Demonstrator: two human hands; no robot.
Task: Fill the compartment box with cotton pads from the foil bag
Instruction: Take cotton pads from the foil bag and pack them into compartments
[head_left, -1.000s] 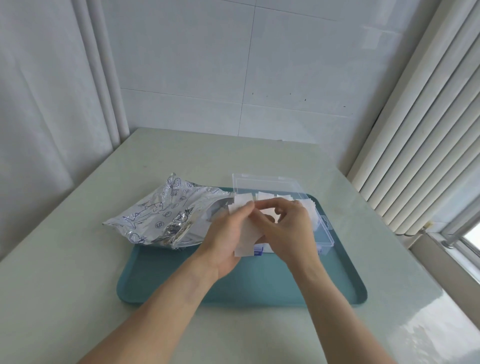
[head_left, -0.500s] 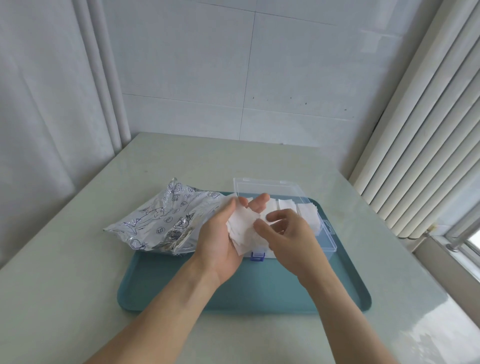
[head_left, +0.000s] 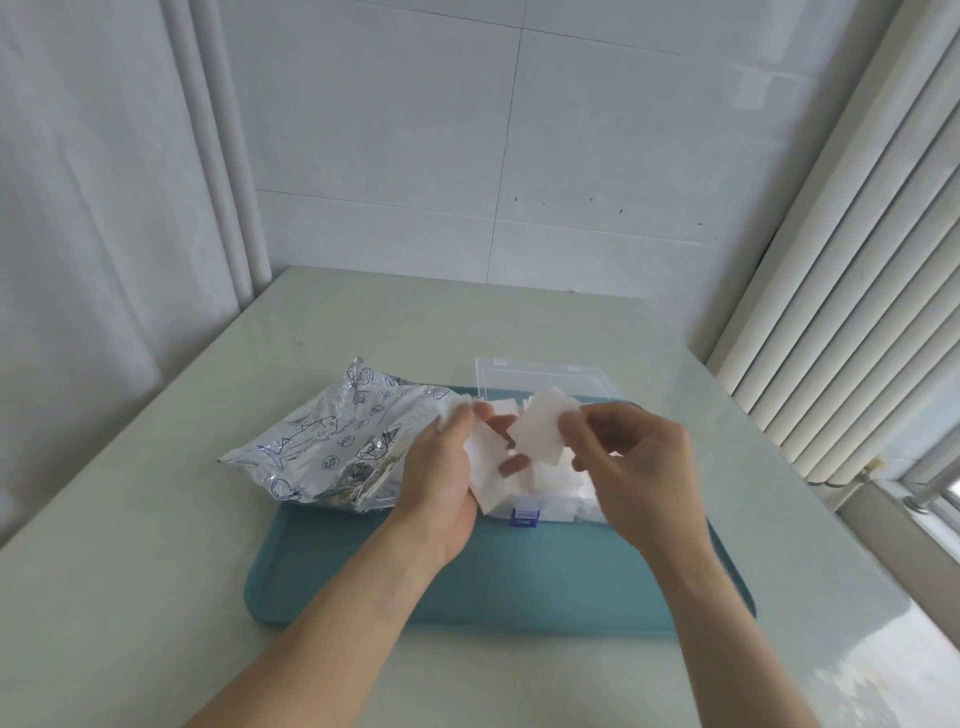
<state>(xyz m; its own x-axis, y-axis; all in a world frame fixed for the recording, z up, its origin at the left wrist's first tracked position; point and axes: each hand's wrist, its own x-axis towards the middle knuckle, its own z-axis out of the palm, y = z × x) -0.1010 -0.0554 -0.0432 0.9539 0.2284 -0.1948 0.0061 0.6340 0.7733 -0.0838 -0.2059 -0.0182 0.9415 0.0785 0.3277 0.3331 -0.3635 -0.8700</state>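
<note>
My left hand (head_left: 441, 467) holds a small stack of white square cotton pads (head_left: 485, 470) above the front of the clear compartment box (head_left: 524, 371). My right hand (head_left: 634, 462) pinches a single cotton pad (head_left: 540, 431) by its right edge, lifted clear of the stack over the box. The box stands with its lid up on the teal tray (head_left: 519, 582); white pads lie inside it, mostly hidden behind my hands. A blue latch (head_left: 524, 516) shows at the box's front. The silver foil bag (head_left: 337, 441) lies crumpled to the left, partly on the tray.
The tray sits on a pale green table (head_left: 130, 571). A tiled wall stands behind, a curtain at the left, and vertical blinds with a window sill at the right.
My right hand has peeled one pad off the stack and drawn it up and to the right. The left hand keeps the stack where it was.
</note>
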